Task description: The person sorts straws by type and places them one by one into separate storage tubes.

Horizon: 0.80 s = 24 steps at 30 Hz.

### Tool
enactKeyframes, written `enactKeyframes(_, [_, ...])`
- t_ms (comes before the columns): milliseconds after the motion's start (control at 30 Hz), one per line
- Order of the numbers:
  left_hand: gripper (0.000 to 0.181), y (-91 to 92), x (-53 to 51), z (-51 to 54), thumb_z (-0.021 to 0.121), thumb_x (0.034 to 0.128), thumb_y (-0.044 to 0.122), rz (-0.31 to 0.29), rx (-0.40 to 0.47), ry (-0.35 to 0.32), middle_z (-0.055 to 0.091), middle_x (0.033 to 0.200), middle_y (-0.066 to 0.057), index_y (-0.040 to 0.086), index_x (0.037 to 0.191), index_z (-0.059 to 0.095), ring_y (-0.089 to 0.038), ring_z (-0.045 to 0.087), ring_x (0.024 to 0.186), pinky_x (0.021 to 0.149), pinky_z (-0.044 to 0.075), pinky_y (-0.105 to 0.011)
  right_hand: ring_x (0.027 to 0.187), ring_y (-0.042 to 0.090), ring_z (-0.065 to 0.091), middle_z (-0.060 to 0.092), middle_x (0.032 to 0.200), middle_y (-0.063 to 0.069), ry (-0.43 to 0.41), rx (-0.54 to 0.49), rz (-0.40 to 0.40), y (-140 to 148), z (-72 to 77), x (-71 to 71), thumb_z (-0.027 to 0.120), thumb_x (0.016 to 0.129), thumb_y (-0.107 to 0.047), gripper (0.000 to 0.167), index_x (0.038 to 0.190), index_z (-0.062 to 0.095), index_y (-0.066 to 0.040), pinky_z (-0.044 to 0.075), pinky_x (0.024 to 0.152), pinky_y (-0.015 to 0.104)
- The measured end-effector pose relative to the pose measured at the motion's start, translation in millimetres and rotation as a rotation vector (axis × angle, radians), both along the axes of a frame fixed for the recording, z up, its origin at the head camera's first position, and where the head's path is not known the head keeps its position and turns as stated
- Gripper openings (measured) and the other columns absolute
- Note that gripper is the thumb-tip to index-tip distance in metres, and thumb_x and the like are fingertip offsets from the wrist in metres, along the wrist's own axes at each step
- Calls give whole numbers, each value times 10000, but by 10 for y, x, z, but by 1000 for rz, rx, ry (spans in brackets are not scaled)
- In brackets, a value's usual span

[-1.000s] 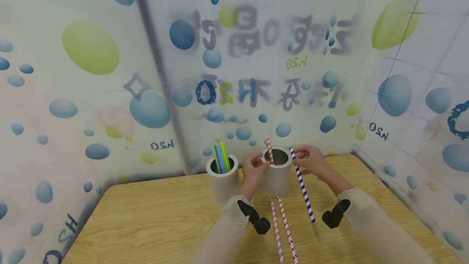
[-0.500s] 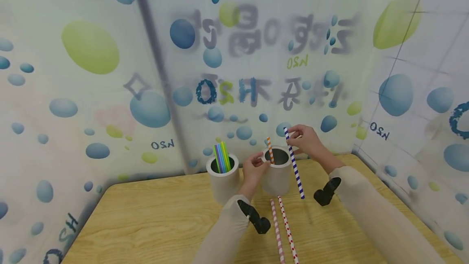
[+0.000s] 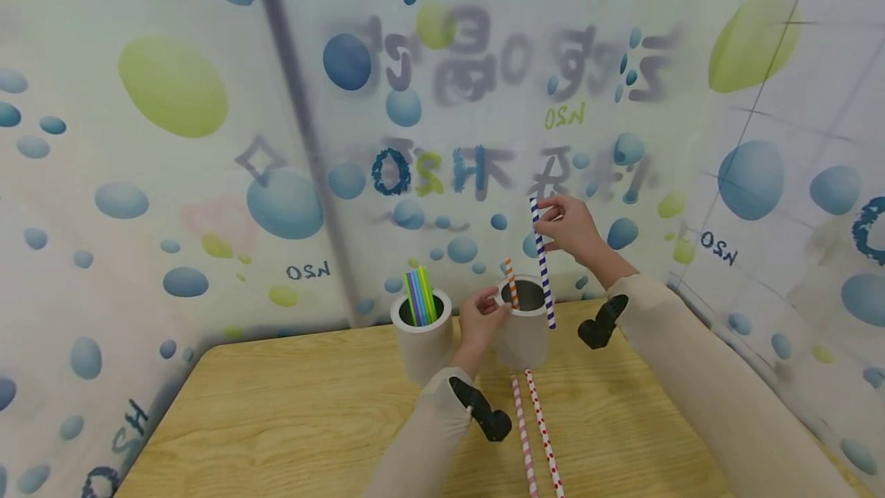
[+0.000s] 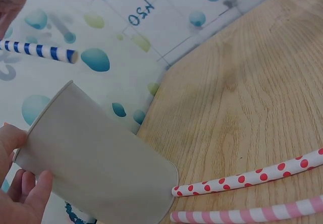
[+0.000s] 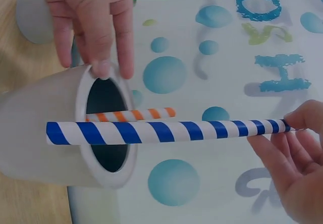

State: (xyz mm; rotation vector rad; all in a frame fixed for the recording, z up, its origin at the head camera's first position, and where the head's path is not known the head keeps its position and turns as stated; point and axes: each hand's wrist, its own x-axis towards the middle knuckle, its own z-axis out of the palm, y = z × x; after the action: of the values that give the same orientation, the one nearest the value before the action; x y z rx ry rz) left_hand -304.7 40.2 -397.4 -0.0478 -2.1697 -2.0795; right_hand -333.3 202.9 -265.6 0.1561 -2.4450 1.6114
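Observation:
My right hand [image 3: 571,230] pinches a blue-and-white striped paper straw [image 3: 542,267] near its top end. The straw hangs nearly upright at the right side of a pale cup [image 3: 522,343]; in the right wrist view its lower end [image 5: 63,133] lies across the cup's mouth and wall. Whether it touches the cup, I cannot tell. My left hand [image 3: 480,321] holds that cup by the rim, thumb and fingers on its left side. Inside stands an orange-and-white striped straw [image 3: 509,273], leaning on the rim.
Left of it stands a second pale cup [image 3: 423,352] with several plain coloured straws [image 3: 419,297]. A pink-striped straw [image 3: 523,436] and a red-dotted straw [image 3: 544,436] lie on the wooden table [image 3: 290,406] in front. A patterned curtain [image 3: 207,267] hangs behind.
My right hand has risen and moved slightly left, lifting the blue-striped straw so that its lower end is now level with the cup's upper part. My left hand stays on the cup.

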Motion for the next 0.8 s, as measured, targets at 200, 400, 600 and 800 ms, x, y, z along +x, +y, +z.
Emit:
enactKeyframes(200, [356,-1,6,7,698,773,36,1,-3,-12,561,928,-107,-3,1118,619,-177,543,827,742,494,-270,858,291,554,491,922,144,52,-49,-14,-67,142,-88,587,857,-27,368,1207,489,25,534,652,387])
enactKeyframes(400, [361,-4,29,22,689,787,45,1,-5,-24,553,930,-89,2,1136,609,-182,535,834,753,495,-282,813,215,551,511,910,122,106,-49,-27,-137,190,-131,587,854,-17,374,1216,494,7,538,651,375])
enactKeyframes(600, [352,7,38,32,694,788,60,8,-10,-41,556,940,-76,29,1130,616,-175,537,847,759,494,-278,781,170,554,511,900,109,137,-59,-15,-139,60,-182,586,864,-27,359,1210,494,3,538,659,364])
enactKeyframes(800, [344,6,30,12,694,794,74,5,-7,-44,557,951,-74,42,1128,615,-178,531,864,774,490,-283,836,235,556,513,930,133,122,-33,-46,-148,-101,-205,582,872,-34,354,1212,486,-14,535,675,375])
